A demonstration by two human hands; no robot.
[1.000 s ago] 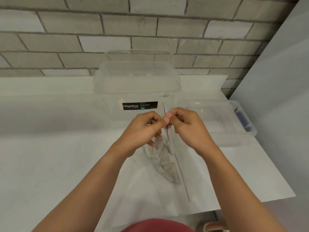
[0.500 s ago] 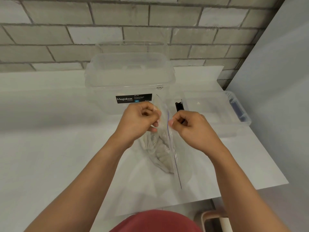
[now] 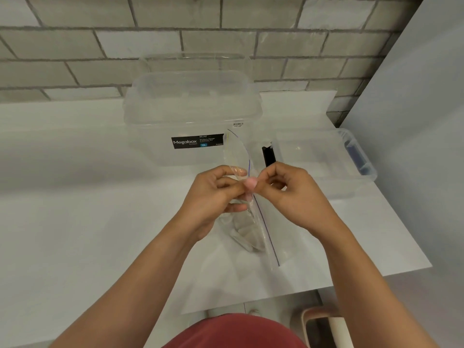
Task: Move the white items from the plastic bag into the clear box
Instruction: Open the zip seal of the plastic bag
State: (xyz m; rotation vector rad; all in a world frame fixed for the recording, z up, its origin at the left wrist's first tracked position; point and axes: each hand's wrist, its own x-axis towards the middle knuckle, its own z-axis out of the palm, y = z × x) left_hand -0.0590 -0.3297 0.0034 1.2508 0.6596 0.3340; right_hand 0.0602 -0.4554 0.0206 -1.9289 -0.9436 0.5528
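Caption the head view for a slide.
Left hand and right hand pinch the plastic bag holding white items before the clear box.

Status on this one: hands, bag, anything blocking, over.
Left hand and right hand both pinching plastic bag at its zip edge. White items inside bag. Clear box behind; shallow tub beside it, off the path.

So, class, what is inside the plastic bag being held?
Low in the plastic bag lie white crumpled items, visible through its clear wall. The left hand covers their upper part, so their number cannot be told.
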